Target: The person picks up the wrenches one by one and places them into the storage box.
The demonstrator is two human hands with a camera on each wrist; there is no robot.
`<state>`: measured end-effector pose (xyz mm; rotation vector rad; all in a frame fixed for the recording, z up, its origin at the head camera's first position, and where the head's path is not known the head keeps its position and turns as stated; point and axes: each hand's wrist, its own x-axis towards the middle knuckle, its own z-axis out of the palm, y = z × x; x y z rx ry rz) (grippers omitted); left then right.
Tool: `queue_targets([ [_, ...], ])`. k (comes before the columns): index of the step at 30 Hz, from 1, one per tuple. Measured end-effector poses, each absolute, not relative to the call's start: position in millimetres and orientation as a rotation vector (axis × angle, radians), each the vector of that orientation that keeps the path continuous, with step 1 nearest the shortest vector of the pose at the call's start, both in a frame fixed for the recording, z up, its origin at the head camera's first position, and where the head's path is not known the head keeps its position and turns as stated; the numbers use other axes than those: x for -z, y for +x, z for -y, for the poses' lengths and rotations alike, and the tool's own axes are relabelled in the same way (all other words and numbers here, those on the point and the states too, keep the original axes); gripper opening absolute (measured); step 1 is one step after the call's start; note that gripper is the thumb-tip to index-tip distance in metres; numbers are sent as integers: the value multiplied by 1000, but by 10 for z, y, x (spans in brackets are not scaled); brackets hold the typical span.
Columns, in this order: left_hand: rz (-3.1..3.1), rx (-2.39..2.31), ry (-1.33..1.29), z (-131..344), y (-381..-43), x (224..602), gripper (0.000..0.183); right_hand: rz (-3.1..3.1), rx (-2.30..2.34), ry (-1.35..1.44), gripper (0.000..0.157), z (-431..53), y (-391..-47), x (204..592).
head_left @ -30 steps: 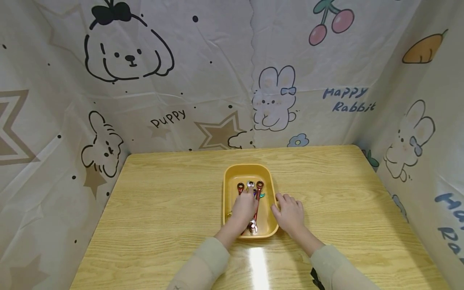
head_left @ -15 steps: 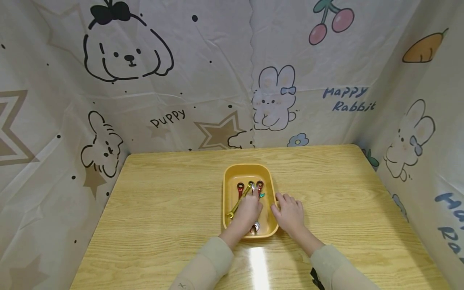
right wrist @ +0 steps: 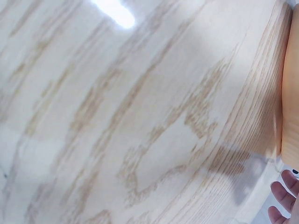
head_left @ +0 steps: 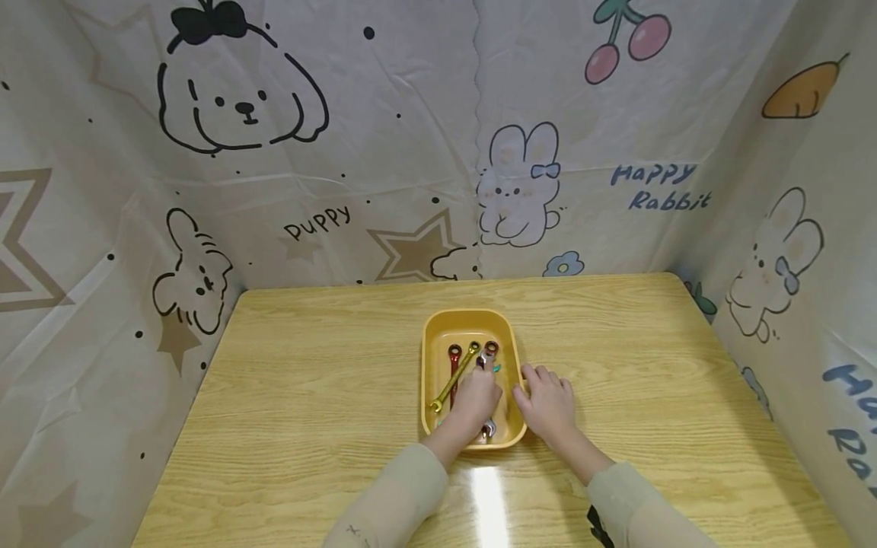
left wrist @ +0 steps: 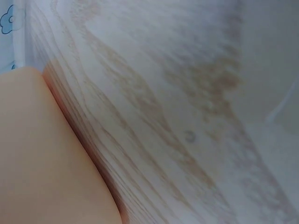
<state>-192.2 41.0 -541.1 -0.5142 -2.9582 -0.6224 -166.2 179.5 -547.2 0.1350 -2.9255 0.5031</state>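
Note:
A yellow tray [head_left: 429,342] on the table holds several ratchet wrenches. My left hand [head_left: 473,399] reaches into it, index finger forward, gripping a silver-ended wrench [head_left: 487,355] whose shaft is mostly hidden under the hand. Left of the hand, a gold wrench [head_left: 455,378] lies slanted across a red wrench [head_left: 455,355]. At the right another ring end [head_left: 492,347] shows, and a teal tip [head_left: 497,368] peeks out beside the fingers. My right hand [head_left: 550,403] rests against the tray's right rim with relaxed fingers; its fingertips [right wrist: 282,196] appear at the corner of the right wrist view.
The wood-grain table [head_left: 308,396] extends around the tray on all sides. A patterned cloth [head_left: 397,152] hangs at the back and both sides. Light reflects off the tabletop [head_left: 489,502] in front of the tray.
My left hand has shifted to the right inside the tray, and the silver-ended wrench has moved with it. The gold wrench and the left red wrench are now uncovered. The right hand stays put.

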Motion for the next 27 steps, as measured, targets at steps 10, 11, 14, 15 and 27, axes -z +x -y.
queue_targets([
  [10, 3018, 523, -517, -478, -1947, 5435, 57, 2925, -499, 129, 33, -1790, -1668, 5473],
  [11, 3016, 492, -526, -481, -1949, 5437, 57, 2929, -499, 127, 33, -1790, -1668, 5473],
  [14, 3020, 426, -544, -495, -1956, 5454, 58, 2933, -498, 129, 33, -1789, -1669, 5476],
  [15, 3023, 404, -548, -501, -1958, 5462, 58, 2934, -499, 129, 34, -1789, -1669, 5477],
  [27, 2824, 147, -643, -559, -1971, 5555, 43, 2932, -506, 132, 35, -1788, -1669, 5478],
])
